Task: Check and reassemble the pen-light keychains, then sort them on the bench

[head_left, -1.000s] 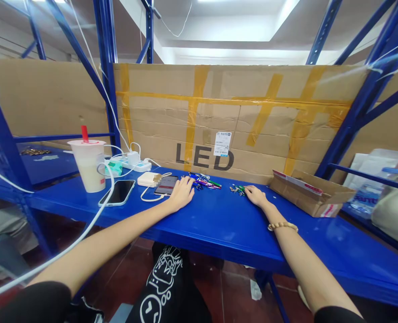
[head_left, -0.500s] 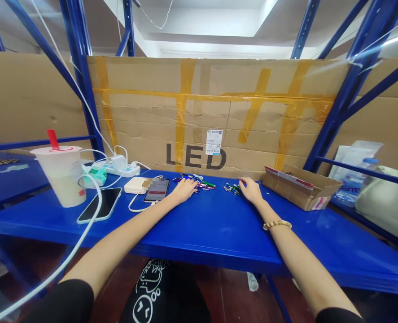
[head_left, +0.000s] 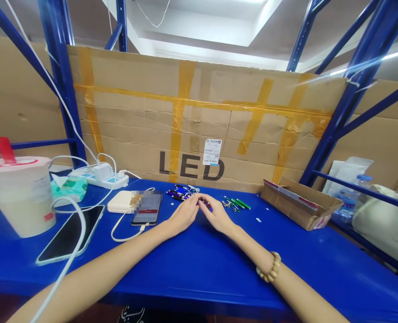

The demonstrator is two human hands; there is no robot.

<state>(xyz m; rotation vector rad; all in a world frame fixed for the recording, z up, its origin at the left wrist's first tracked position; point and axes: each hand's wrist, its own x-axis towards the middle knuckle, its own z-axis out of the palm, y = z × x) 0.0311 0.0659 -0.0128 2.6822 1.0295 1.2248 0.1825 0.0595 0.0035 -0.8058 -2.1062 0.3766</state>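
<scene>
My left hand [head_left: 185, 212] and my right hand [head_left: 216, 213] meet at the fingertips near the back of the blue table. Both have their fingers bent inward, and whatever is between them is mostly hidden. A dark purple bit shows just by the right fingers. Slim, shiny blue and purple rods [head_left: 181, 191] with metal fittings lie in a loose pile beyond my left hand. To the right of my right hand is a smaller group of green rods [head_left: 241, 203], with small silvery metal parts among them.
A phone [head_left: 147, 210] cabled to a white power bank [head_left: 119, 202] lies left of the hands. Further left are another phone [head_left: 71, 234], a drink cup [head_left: 20, 197] and a power strip [head_left: 109, 179]. An open cardboard box [head_left: 291, 206] stands right; a cardboard wall [head_left: 134, 125] closes the back.
My right hand has moved left from the green rods to meet my left hand. The left hand has shifted slightly and its fingers now bend inward. The camera view is closer to the table.
</scene>
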